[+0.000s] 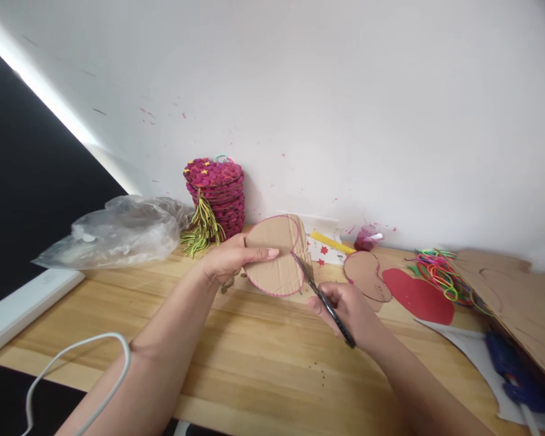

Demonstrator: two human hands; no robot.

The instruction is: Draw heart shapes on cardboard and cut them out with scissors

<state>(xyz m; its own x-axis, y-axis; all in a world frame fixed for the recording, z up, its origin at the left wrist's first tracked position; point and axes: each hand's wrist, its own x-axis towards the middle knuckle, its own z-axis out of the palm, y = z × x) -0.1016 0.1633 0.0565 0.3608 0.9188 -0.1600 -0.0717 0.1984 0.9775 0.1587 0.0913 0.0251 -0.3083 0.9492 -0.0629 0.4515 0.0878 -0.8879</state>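
A piece of brown cardboard (275, 275) with a heart outline drawn in purple is held up over the table by my left hand (236, 257). The thumb lies flat on its front face, and the other fingers are hidden behind it. My right hand (338, 309) is closed round the handles of black scissors (318, 293). Their blades point up and left and meet the cardboard at the notch between the heart's two lobes. Part of the cardboard's edge follows the purple line, while a strip at the upper right still lies outside it.
Behind stand a magenta textured box (222, 200) with a yellow-green tassel (203, 224) and a plastic bag (127, 233). To the right lie a cardboard heart (366, 275), a red cutout (420, 297), coloured cords (440, 275), cardboard sheets (513, 290) and a blue glue gun (511, 366). A white cable (72, 345) loops at left.
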